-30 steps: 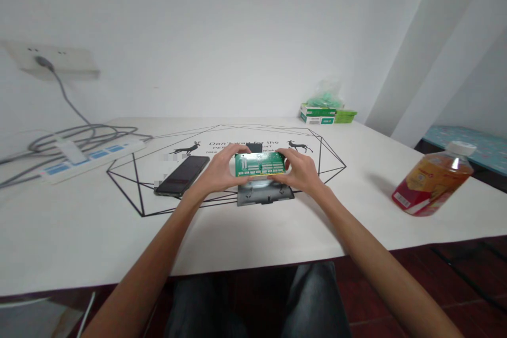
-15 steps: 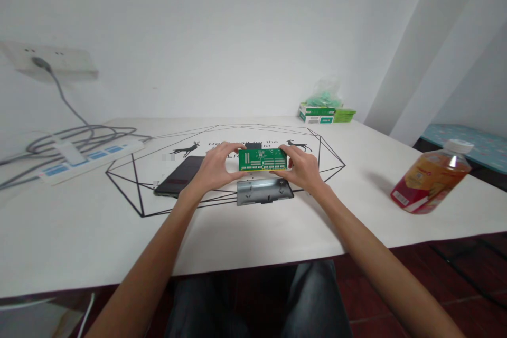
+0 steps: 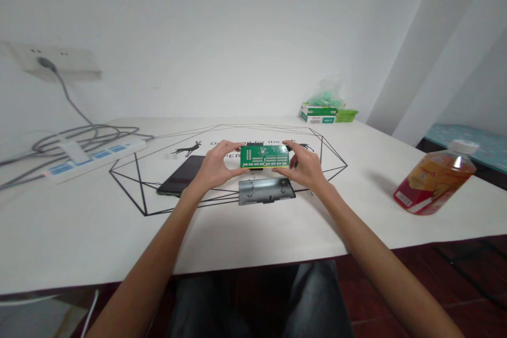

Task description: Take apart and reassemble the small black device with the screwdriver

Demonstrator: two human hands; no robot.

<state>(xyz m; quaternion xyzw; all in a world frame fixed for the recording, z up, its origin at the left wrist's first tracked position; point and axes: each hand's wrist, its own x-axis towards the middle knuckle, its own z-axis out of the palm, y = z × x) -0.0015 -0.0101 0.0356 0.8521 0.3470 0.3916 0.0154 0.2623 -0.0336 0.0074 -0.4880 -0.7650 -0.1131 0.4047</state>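
1 circuit board (image 3: 264, 156) between 1 left hand (image 3: 217, 167), 1 right hand (image 3: 307, 167)

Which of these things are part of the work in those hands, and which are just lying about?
Seemingly in use:
- green circuit board, held by left hand and right hand
- grey casing, just in front
- perhaps the dark piece, mostly hidden behind

Probably just lying about:
- phone
- power strip and cables
- drink bottle
- green-and-white boxes with plastic bag
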